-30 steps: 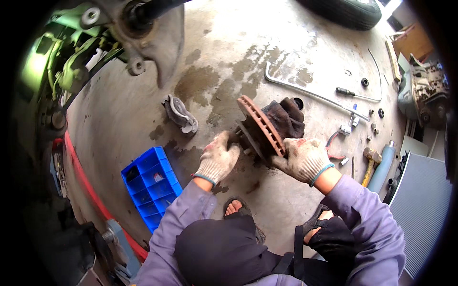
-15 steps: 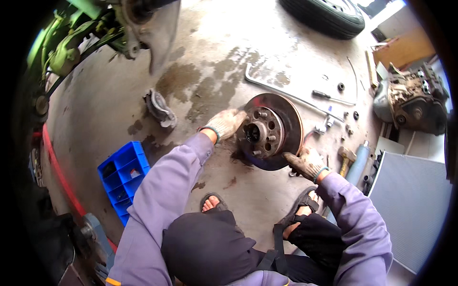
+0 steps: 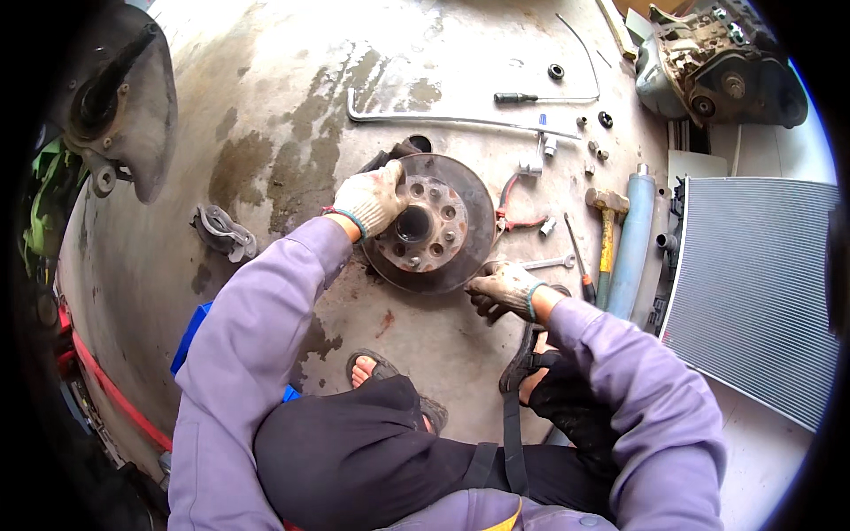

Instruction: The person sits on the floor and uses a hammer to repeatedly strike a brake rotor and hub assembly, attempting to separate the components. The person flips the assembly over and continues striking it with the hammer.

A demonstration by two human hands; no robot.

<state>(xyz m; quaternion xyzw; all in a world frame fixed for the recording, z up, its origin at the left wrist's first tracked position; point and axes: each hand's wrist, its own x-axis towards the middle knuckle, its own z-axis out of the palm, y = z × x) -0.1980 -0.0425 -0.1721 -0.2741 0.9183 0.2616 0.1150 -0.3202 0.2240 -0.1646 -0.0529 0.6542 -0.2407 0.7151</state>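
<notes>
On the floor before me a round, rusty brake disc [image 3: 469,203] with a studded hub [image 3: 434,221] at its centre is tilted toward me. My left hand [image 3: 370,199], in a dirty white knit glove, grips the left side of the disc and hub, its fingers partly hidden behind. Also gloved, my right hand [image 3: 505,290] is closed at the disc's lower right rim, thumb against the edge and the other fingers curled below it. Past the disc's far edge a dark cylindrical part [image 3: 418,143] shows; whether it joins the disc is hidden.
Beyond the disc lie a long bent bar [image 3: 443,117] and a screwdriver [image 3: 518,98]. To the right are red-handled pliers [image 3: 506,199], a wrench [image 3: 553,262], a hammer [image 3: 606,226], a blue cylinder [image 3: 633,248] and a radiator [image 3: 753,292]. A metal bracket [image 3: 223,234] lies at left.
The view has shifted, with the floor tools now further left. The disc has turned to show its face more squarely, both hands still at it; the dark cylindrical part has come into sight behind.
</notes>
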